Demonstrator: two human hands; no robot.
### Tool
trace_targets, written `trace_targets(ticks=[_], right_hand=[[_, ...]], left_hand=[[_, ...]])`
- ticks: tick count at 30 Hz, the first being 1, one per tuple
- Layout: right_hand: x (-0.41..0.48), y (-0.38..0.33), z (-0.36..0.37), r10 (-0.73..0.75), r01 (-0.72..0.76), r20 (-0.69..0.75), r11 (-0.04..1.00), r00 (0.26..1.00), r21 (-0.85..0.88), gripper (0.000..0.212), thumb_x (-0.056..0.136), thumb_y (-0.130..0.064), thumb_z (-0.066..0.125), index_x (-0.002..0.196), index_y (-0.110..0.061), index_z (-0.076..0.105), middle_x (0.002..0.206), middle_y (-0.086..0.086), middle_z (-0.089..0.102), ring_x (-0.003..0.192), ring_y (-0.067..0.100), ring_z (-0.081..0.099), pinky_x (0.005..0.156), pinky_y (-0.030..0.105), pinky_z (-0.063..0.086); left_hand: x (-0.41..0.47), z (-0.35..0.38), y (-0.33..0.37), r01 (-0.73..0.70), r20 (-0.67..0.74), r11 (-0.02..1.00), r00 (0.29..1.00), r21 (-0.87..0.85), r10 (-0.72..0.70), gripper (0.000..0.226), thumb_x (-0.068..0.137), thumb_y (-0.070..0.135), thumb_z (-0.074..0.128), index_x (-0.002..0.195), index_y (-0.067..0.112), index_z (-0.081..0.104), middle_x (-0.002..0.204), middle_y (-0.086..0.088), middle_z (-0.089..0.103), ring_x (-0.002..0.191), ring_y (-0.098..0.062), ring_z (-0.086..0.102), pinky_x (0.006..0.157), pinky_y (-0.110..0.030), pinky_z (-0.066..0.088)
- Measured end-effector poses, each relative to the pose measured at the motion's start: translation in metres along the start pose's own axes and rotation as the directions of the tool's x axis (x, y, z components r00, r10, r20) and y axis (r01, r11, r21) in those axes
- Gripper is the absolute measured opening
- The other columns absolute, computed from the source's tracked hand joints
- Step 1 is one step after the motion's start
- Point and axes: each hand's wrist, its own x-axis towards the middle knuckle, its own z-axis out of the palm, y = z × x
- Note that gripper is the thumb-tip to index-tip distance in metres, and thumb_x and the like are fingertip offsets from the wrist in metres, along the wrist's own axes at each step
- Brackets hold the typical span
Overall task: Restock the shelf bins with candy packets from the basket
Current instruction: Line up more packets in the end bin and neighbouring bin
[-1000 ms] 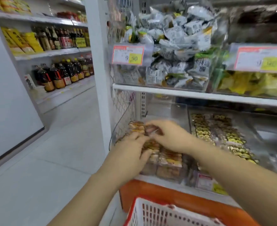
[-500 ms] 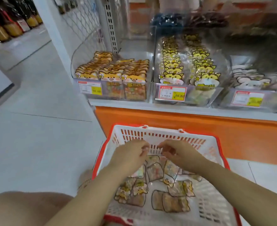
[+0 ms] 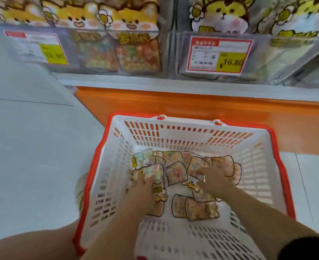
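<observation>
A white basket with a red rim (image 3: 185,128) stands on the floor in front of the shelf. Several clear candy packets (image 3: 175,171) with cartoon animal tops lie on its bottom. My left hand (image 3: 143,192) reaches down into the basket and its fingertips pinch the edge of a candy packet (image 3: 147,166) at the left of the pile. My right hand (image 3: 215,181), with a ring on one finger, lies spread on the packets at the right; its fingers are blurred. Above, a clear shelf bin (image 3: 106,53) holds orange fox packets.
A second clear bin (image 3: 267,59) to the right holds yellow cat packets. Each bin carries a red and yellow price tag (image 3: 218,55). The orange shelf base (image 3: 192,104) runs behind the basket. Grey floor (image 3: 32,147) lies to the left. My knee (image 3: 27,246) is at the bottom left.
My hands left the shelf bin, came down over the basket, and now rest on the packets at its bottom. My view has tilted down and moved closer.
</observation>
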Motion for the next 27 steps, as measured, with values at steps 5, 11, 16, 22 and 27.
trace_targets(ticks=[5, 11, 16, 22, 27], right_hand=[[0.030, 0.006, 0.017, 0.034, -0.044, -0.161, 0.997, 0.986, -0.060, 0.058, 0.087, -0.032, 0.064, 0.138, -0.023, 0.037, 0.157, 0.011, 0.024, 0.136, 0.037, 0.040, 0.095, 0.044, 0.049], [0.039, 0.005, 0.011, 0.119, -0.143, -0.197, 0.983, 0.973, -0.115, 0.083, 0.086, -0.043, 0.069, 0.151, -0.020, 0.023, 0.154, 0.008, 0.027, 0.140, 0.037, 0.027, 0.108, 0.047, 0.037], [0.042, -0.002, 0.002, 0.207, -0.217, -0.085, 0.969, 0.974, -0.115, 0.022, 0.095, -0.028, 0.057, 0.115, -0.025, 0.063, 0.124, 0.005, 0.063, 0.110, 0.026, 0.059, 0.086, 0.039, 0.056], [0.027, 0.015, -0.026, 0.186, -0.187, 0.023, 0.979, 0.982, 0.080, 0.034, 0.102, -0.029, 0.043, 0.074, -0.017, 0.056, 0.073, 0.001, 0.051, 0.070, 0.019, 0.050, 0.069, 0.032, 0.047], [0.008, 0.005, -0.060, 0.137, -0.024, -0.312, 0.940, 0.940, 0.340, 0.019, 0.099, -0.016, 0.044, 0.088, -0.007, 0.057, 0.079, 0.013, 0.061, 0.068, 0.025, 0.054, 0.058, 0.034, 0.039]], left_hand=[[0.012, 0.022, 0.001, -0.004, 0.066, 1.000, 0.998, -0.028, 0.006, 0.074, 0.097, 0.035, 0.049, 0.157, 0.037, 0.005, 0.164, -0.003, -0.023, 0.147, -0.037, 0.022, 0.102, -0.047, 0.047], [0.012, 0.025, 0.005, -0.015, 0.065, 1.000, 0.998, -0.001, 0.015, 0.078, 0.098, 0.039, 0.048, 0.158, 0.036, -0.001, 0.164, -0.007, -0.023, 0.148, -0.036, 0.022, 0.106, -0.044, 0.042], [0.012, 0.026, 0.005, -0.003, 0.077, 1.000, 0.997, -0.022, 0.005, 0.078, 0.100, 0.039, 0.048, 0.158, 0.037, -0.004, 0.163, -0.004, -0.027, 0.150, -0.036, 0.015, 0.108, -0.045, 0.039], [0.016, 0.027, 0.005, 0.028, -0.005, 0.995, 1.000, -0.100, -0.029, 0.073, 0.095, 0.036, 0.054, 0.155, 0.041, 0.013, 0.165, -0.001, -0.014, 0.146, -0.035, 0.024, 0.105, -0.043, 0.042], [0.023, 0.021, 0.008, 0.037, -0.143, 0.980, 0.988, -0.193, -0.066, 0.049, 0.098, 0.025, 0.051, 0.146, 0.032, 0.042, 0.161, -0.004, 0.019, 0.137, -0.027, 0.040, 0.106, -0.040, 0.045]])
